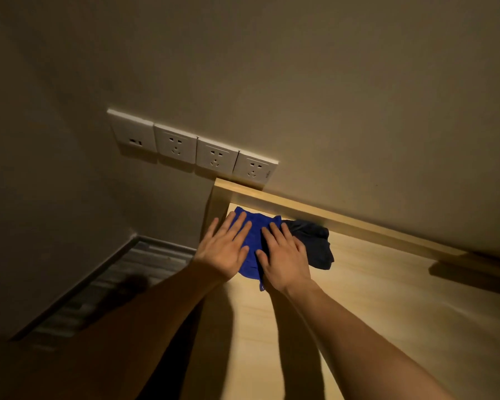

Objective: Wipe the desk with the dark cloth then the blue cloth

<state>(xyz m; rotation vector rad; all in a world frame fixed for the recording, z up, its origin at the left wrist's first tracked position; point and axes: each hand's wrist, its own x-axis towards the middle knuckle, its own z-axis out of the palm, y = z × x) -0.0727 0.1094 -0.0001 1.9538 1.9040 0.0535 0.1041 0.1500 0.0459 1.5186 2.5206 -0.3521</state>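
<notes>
The blue cloth [254,235] lies flat in the far left corner of the light wooden desk [387,313]. Both my hands rest on it with fingers spread: my left hand [224,248] on its left part, reaching over the desk's left edge, and my right hand [283,255] on its right part. The dark cloth [315,243] lies crumpled just right of the blue one, against the raised back rail, and my right hand touches its left edge. Neither hand grips anything.
A raised wooden rail [329,215] runs along the desk's back edge against the wall. Several white wall sockets [194,145] sit above the desk's left corner. The floor [113,284] with a dark skirting lies left of the desk.
</notes>
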